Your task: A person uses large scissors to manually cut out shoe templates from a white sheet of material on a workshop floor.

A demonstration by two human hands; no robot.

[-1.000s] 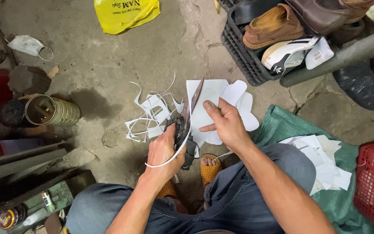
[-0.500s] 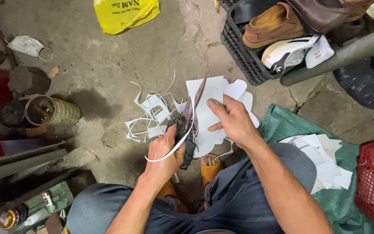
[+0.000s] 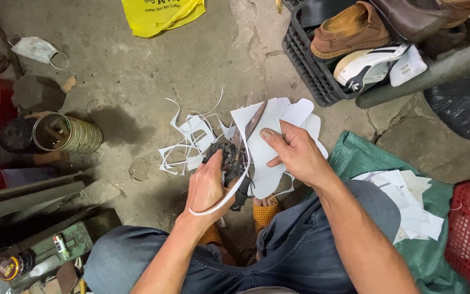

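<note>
White sheet [image 3: 267, 158]: gripped in your right hand [image 3: 295, 155], thumb on top, above your knees.
Left hand [image 3: 208, 188]: closed around dark scissors [image 3: 235, 158], blades biting the sheet's left edge.
Cut strip [image 3: 221, 201]: curls over your left wrist.
Floor [image 3: 137, 81]: concrete, white offcuts [image 3: 183, 147] just beyond.
Left: tin can [image 3: 66, 133].

I see a cracked grey concrete floor [image 3: 137, 71], stained dark near a tin can [image 3: 66, 133]. A black crate [image 3: 314, 68] of shoes sits at its upper right edge, green tarp [image 3: 365, 155] below.
</note>
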